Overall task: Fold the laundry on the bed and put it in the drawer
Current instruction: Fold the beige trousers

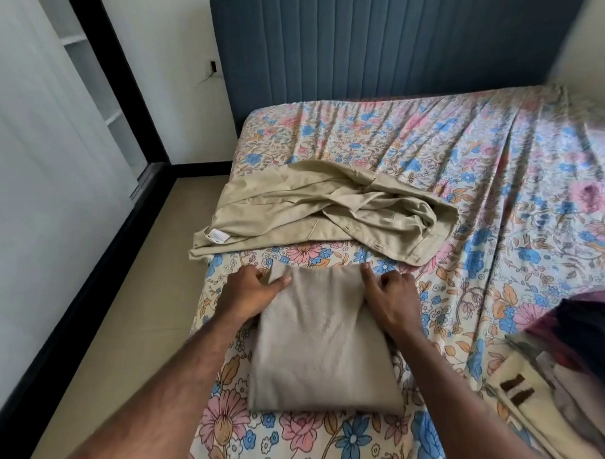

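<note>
The folded beige cloth (324,340) lies between both hands; the left hand (254,291) and right hand (389,299) pinch its top corners, fingers curled.

Bedroom in daylight: blue ribbed headboard (386,43) against a white wall (163,52), pale curtain (39,151) at left, tan floor (120,291) with black skirting (87,266).
</note>
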